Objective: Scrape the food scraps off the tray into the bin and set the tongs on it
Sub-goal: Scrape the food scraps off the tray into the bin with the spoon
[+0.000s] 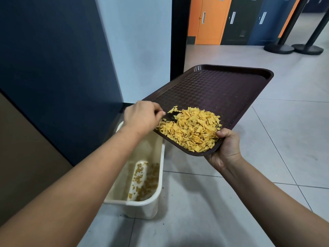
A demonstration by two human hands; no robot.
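Yellow scraps [191, 128] are lying heaped at the tray's 6 o'clock corner, some spilling toward the left rim. Head view only.

Tray [222, 90] is tilting, low corner toward the person, high corner at 1 o'clock. Right hand [225, 148] is gripping that low corner, thumb curled over the rim, fingers underneath. Left hand [143, 116] is pinching a dark tool, probably the tongs [171, 114], whose tip is sitting at the heap's 10 o'clock edge; most of the tool is hidden by the hand.

Bin [161, 157] is standing on the floor [231, 202] at 7 o'clock of the tray, a few scraps already inside.

Risks, as judged:
- Heap is sitting over bare floor, right of the bin; a steeper tilt is likely spilling it outside.
- Scraping toward 6 o'clock is pushing scraps onto the right thumb, not the bin.
- One-corner grip is leaving the tray free to twist under scraping force.
- Light flakes may be scattering past the bin's narrow mouth.
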